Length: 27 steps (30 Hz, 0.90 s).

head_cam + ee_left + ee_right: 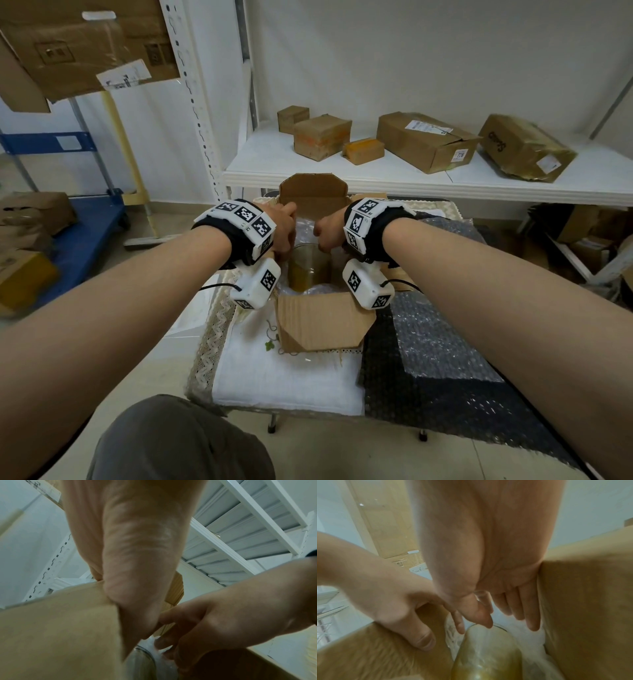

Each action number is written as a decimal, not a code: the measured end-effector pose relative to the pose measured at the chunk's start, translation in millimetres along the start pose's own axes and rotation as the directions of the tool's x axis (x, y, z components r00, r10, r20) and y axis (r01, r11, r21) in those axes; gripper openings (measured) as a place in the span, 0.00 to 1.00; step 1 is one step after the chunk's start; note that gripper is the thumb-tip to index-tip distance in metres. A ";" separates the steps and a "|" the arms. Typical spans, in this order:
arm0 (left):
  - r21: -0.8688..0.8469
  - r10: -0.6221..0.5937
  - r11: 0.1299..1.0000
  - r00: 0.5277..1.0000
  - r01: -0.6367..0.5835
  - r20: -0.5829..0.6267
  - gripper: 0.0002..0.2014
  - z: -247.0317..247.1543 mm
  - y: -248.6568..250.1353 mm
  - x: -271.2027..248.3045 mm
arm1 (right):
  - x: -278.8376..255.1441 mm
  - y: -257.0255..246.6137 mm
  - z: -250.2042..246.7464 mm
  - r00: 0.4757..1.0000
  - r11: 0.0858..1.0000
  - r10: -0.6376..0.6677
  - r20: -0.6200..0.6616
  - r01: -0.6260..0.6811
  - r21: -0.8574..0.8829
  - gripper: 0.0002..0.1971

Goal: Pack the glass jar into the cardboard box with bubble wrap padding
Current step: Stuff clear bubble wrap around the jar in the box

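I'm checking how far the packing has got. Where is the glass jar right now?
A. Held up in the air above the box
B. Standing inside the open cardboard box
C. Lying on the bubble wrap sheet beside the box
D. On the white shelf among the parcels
B: the jar stands in the open box, with bubble wrap at its side and both hands reaching in.

bare forearms, black wrist straps (219, 226), white marker-tagged camera blocks (257, 284), grey trousers (178, 442)
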<state>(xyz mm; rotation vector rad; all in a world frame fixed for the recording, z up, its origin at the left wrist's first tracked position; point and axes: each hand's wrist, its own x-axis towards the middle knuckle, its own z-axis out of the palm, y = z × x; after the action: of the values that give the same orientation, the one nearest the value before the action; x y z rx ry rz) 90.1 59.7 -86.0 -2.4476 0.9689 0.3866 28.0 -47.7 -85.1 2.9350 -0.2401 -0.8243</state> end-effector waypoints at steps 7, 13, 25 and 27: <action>0.011 0.049 0.999 0.999 -0.049 0.005 0.21 1.6 -1.1 -4.7 | -4.4 1.8 1.9 1.000 0.999 -0.011 -0.001 0.011 0.048 0.28; 0.021 0.021 1.000 0.999 -0.022 0.026 0.21 2.3 -1.1 -3.2 | -0.3 1.8 0.7 1.000 0.999 -0.003 0.023 0.002 0.039 0.28; -0.036 0.004 0.999 0.995 -0.007 -0.098 0.27 11.7 -0.6 3.7 | -0.5 0.0 6.0 0.996 0.996 -0.073 -0.058 0.076 0.051 0.23; -0.029 0.008 1.000 0.997 -0.010 -0.078 0.29 10.7 -1.3 3.9 | -5.2 -1.2 6.4 0.994 0.992 -0.042 -0.101 0.054 0.118 0.22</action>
<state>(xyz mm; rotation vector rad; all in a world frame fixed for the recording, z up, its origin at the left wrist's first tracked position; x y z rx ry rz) 92.9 63.9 -96.3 -2.5018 1.0134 0.3126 20.5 -45.9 -88.0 3.0954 -0.2201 -0.6911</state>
